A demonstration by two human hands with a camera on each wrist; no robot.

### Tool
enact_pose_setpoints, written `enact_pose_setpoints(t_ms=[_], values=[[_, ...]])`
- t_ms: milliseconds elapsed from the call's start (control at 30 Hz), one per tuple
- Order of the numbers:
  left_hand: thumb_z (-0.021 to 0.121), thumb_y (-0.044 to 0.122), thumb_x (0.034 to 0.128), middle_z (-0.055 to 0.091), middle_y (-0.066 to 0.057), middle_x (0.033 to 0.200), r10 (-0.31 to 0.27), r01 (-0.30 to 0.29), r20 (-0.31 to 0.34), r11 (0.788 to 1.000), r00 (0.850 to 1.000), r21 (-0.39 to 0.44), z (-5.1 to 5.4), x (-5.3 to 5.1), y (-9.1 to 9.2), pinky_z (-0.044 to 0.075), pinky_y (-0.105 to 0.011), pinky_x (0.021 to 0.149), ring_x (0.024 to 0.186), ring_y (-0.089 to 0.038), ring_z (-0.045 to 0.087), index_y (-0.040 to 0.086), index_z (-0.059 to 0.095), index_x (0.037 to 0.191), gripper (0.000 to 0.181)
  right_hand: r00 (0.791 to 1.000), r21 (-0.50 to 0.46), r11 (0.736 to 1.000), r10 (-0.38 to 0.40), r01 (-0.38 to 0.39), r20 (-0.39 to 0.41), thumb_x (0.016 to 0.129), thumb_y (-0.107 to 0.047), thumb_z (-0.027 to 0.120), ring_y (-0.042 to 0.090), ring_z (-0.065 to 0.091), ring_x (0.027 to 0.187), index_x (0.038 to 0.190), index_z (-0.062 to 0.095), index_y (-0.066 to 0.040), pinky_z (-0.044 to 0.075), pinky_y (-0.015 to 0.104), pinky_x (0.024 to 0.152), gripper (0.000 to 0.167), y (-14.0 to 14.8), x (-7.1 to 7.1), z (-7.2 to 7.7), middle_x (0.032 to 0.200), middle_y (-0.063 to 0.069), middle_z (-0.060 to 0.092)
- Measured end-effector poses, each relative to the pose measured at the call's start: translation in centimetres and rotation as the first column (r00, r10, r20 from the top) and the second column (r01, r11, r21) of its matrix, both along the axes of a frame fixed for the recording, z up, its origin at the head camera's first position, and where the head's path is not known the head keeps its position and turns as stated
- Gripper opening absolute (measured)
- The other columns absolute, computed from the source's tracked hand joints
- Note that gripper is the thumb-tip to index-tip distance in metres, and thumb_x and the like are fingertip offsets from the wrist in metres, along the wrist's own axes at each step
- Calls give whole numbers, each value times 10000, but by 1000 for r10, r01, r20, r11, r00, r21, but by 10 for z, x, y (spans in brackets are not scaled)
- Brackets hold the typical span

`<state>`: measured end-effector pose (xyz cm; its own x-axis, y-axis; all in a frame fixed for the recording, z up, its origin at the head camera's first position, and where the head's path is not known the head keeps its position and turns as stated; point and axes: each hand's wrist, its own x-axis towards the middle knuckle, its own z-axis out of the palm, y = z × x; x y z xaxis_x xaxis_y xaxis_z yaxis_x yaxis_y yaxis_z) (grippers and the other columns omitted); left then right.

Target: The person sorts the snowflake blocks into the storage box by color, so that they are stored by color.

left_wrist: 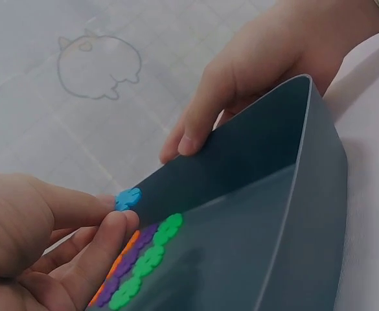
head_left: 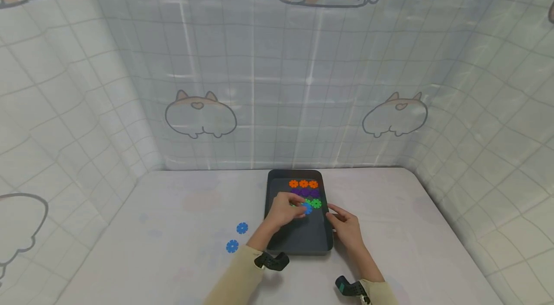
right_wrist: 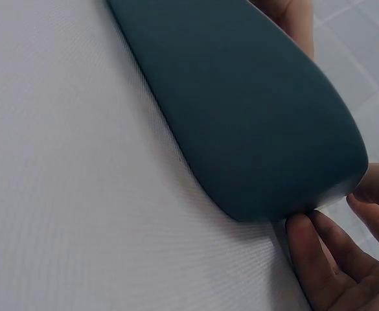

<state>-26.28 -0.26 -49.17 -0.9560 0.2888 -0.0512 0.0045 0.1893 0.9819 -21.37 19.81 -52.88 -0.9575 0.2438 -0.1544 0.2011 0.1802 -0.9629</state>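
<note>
My left hand (head_left: 285, 209) is over the dark grey tray (head_left: 298, 242), pinching a blue flower-shaped disc (left_wrist: 128, 198) between thumb and fingertips. Beneath it in the tray lie rows of similar discs: orange ones (head_left: 304, 184) at the far end, then purple ones (left_wrist: 127, 262), then green ones (left_wrist: 149, 261). The left hand partly covers the purple and green rows in the head view. At the tray's right side, my right hand (head_left: 348, 230) grips the wall, with fingertips at the rim in the left wrist view. The right wrist view shows mostly the tray's outer wall (right_wrist: 241, 110).
Two more blue discs (head_left: 242, 228) (head_left: 232, 246) lie on the white tabletop (head_left: 173, 247), left of the tray. A grid-patterned curtain (head_left: 285, 79) with cartoon animals surrounds the table at the back and both sides.
</note>
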Motion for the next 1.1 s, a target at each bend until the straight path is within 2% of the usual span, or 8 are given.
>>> enact_pose_setpoints(t_ms=[267,767,1100], values=[[725,-30,835,605,-143,880,-23,21,43,999,999,35,-2,0,10,583,-318,648,698,-215,697,-105,686,1060,241,1000,9,1000,11,-11,2,922,-200,675,221,661,774,1277,652,-108,538,310,618,368,0,1,1,1064,155,686],[722,-67,823,616,-121,810,-50,49,79,999,996,8,-8,-7,29,582,-312,638,676,-201,700,-78,716,1000,177,1000,-4,1000,7,-7,-7,913,-198,685,224,654,761,1266,662,-113,526,307,607,364,1,1,1,1042,144,692],[727,-62,821,636,-90,736,-67,69,44,997,997,-45,-18,-12,37,577,-286,595,630,-172,686,-79,714,980,161,1000,-25,1000,1,-1,-9,910,-186,685,230,661,770,1261,667,-118,535,312,611,358,1,0,0,1054,151,692]])
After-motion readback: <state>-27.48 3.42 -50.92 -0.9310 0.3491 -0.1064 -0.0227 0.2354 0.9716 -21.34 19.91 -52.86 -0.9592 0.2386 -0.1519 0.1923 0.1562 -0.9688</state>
